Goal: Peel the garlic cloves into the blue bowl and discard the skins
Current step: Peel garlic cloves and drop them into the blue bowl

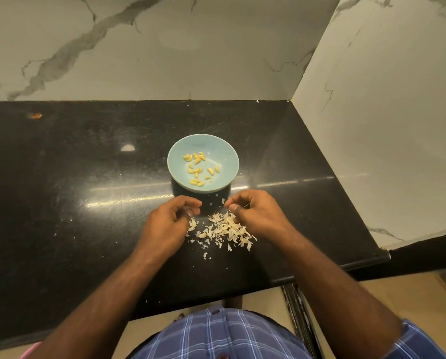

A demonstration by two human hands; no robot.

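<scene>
The blue bowl (218,149) sits on the black counter and holds several peeled yellow garlic cloves (197,168). Just in front of it lies a loose pile of pale garlic skins (223,230). My left hand (171,217) hovers at the pile's left edge with its fingers curled towards the thumb; whether it holds anything is hidden. My right hand (259,211) is at the pile's right edge, also curled, and a thin wisp of skin shows between its fingertips. The two hands are a short gap apart, both near the bowl's front rim.
The black granite counter (74,190) ends in a marble back wall and a marble side wall (385,125) on the right. Its front edge (320,274) runs close to my body. Small skin flakes (205,255) are scattered in front of the pile.
</scene>
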